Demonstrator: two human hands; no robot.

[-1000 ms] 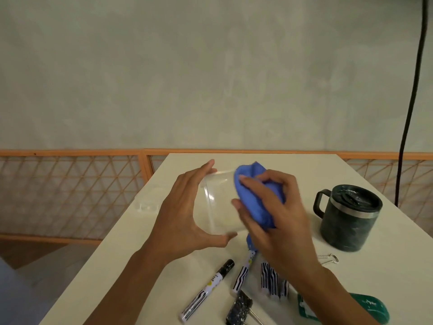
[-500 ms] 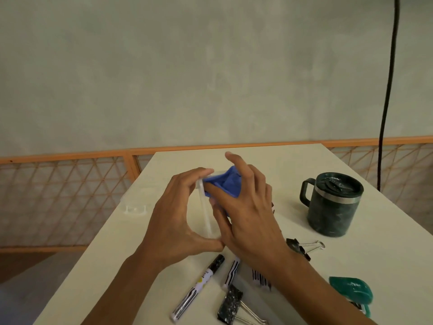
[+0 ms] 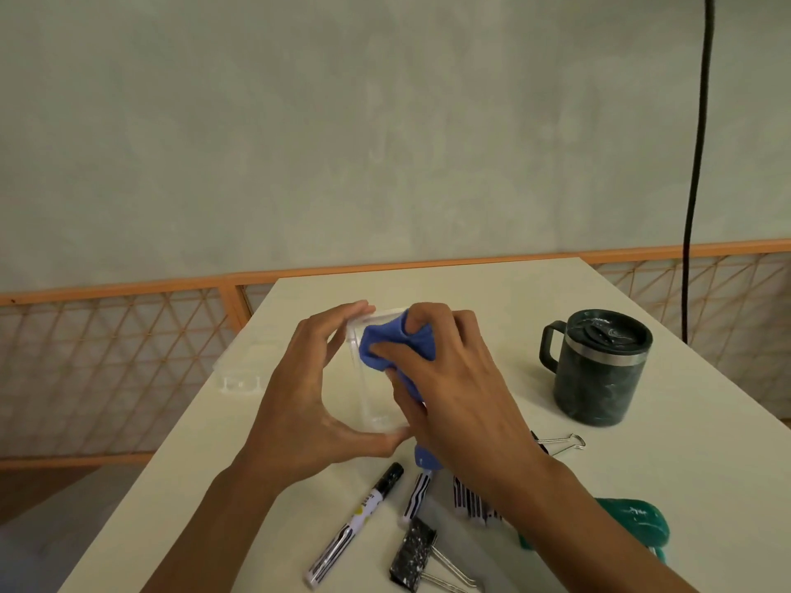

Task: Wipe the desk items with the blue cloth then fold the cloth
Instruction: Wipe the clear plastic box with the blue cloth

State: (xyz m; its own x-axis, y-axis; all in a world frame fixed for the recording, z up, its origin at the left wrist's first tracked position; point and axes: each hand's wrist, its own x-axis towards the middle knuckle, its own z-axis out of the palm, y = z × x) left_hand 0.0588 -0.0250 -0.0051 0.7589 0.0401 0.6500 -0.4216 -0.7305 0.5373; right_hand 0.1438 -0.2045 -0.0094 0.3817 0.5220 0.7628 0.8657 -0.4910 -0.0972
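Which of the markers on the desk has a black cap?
The leftmost marker, lying diagonally below the left hand; the striped markers right of it show only zebra stripes.

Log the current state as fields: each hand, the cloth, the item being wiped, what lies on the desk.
left hand: holds the clear box between fingers and thumb
right hand: grips the blue cloth, pressed against the box
cloth state: bunched, not folded
on desk: dark mug, marker, binder clip
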